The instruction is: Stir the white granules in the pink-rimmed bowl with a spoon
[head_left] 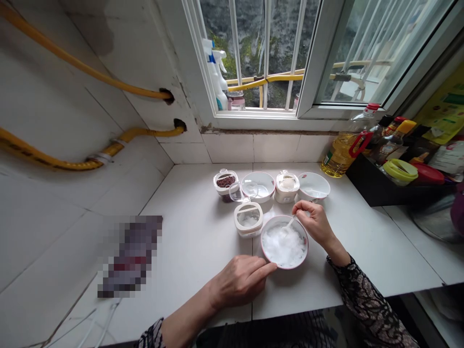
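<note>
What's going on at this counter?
The right hand holds a small white spoon dipped in white, grainy stuff in a bowl. The left hand has a finger at that bowl's near rim. An open container stands just to its left. Behind stand two more containers, one holding dark red pieces, and two more bowls.

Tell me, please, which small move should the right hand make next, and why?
The right hand could probably draw the spoon gently through the white contents of the bowl: its fingers pinch the handle, the spoon's lower end sits in them, and the left hand is at the near rim.
</note>
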A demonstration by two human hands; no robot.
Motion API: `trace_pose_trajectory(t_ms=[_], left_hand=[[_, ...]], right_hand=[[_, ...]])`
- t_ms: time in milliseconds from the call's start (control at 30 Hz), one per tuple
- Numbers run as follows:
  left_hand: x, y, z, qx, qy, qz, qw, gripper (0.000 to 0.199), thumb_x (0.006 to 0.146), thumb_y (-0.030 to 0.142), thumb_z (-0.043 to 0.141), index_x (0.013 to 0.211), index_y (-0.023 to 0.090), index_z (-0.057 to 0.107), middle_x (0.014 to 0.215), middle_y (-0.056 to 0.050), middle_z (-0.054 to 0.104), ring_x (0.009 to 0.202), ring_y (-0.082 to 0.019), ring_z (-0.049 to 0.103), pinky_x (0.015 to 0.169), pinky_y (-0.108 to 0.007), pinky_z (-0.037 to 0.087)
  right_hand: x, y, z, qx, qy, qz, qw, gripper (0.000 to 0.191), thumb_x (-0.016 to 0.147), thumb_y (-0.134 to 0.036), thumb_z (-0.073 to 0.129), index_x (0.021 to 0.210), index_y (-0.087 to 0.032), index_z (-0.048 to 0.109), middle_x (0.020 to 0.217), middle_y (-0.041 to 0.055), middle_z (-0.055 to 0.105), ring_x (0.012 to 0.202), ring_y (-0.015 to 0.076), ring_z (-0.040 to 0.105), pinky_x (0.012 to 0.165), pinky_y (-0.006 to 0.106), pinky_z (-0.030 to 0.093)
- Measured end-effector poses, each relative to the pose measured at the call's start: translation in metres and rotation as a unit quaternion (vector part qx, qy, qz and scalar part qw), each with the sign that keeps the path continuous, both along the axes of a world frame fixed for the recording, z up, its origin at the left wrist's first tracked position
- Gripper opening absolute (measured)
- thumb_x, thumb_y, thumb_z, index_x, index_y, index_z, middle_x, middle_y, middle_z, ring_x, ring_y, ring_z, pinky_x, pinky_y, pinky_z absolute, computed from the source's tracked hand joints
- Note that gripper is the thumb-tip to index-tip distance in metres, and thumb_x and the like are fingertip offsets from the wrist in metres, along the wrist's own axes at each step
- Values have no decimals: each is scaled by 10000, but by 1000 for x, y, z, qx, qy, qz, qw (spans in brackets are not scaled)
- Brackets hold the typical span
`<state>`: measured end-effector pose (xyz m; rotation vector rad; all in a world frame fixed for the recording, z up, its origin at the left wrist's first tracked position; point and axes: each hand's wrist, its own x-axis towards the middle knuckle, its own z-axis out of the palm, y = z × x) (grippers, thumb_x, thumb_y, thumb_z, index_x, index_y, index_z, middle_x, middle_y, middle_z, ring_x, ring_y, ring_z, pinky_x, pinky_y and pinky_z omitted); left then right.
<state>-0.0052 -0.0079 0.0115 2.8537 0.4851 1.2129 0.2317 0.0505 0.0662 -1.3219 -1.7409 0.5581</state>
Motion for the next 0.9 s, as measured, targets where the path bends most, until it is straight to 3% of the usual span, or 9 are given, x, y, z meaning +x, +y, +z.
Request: trace_pose_trajectory(t_ms=[133,267,400,500,567,900], left_hand=[[-3,-1,3,-8,-38,-10,999,104,977,110,432,1001,122,533,619,4,581,499,-108,492,474,-241,366],[-6,-1,3,7,-48,14,999,255,1028,218,422,781,189,474,532,46,490,436,-91,420,446,-258,298],[-6,1,-1,11,-53,42,998,147,970,68,417,967,156,534,552,56,526,447,-88,473,463,-225,366],[-5,3,-4,8,-55,47,997,240,924,33,439,1116,145,528,746,-21,676,607,-115,631,560,-221,499],[-4,4,-4,17,-53,50,997,244,912,37,459,1118,139,539,825,-56,707,658,-128,665,579,-225,526],[-1,6,-5,11,-25,47,999,132,957,105,465,1031,157,561,787,-38,678,614,-113,637,547,-196,512]], right_hand=[[1,1,-3,54,-29,-7,998,183,757,-155,466,636,-208,593,611,-1,643,611,167,568,689,323,404],[1,0,-5,150,-76,24,985,186,784,-118,473,669,-213,584,610,-1,620,614,170,542,689,330,401],[0,-1,-4,237,-122,103,958,193,803,-77,465,763,-214,595,656,8,625,654,180,524,726,343,417],[0,-1,-3,271,-132,122,945,198,804,-67,462,794,-216,593,669,8,625,661,182,518,767,361,421],[1,-1,-3,275,-129,119,945,192,802,-74,467,789,-218,594,662,6,617,664,185,519,773,366,418],[-4,2,-14,177,-92,110,974,190,776,-126,470,689,-212,615,632,5,631,654,181,533,798,370,411]])
